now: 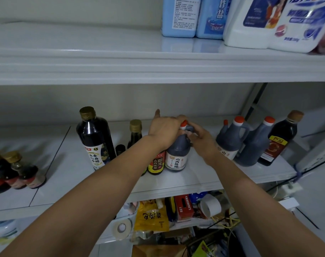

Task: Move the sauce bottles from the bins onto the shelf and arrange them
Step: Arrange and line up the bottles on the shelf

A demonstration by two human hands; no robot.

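Note:
A small dark vinegar jug with a red cap (177, 154) stands on the white middle shelf (69, 164). My left hand (163, 129) covers its top and neck, fingers curled over it. My right hand (201, 138) grips its handle side from the right. Touching the jug's left side is a red-labelled bottle (156, 164), partly hidden by my left forearm. A tall dark bottle with a gold cap (95, 136) stands further left, a thinner gold-capped bottle (135, 133) behind. To the right stand two larger red-capped jugs (232, 140) (256, 143) and a brown-capped bottle (280, 140).
Small gold-capped bottles (15, 171) sit at the shelf's left end. The upper shelf holds blue cartons (180, 15) and white bags (280, 25). Below, a bin (176, 210) holds a yellow packet, a red lighter box, tape rolls and cables.

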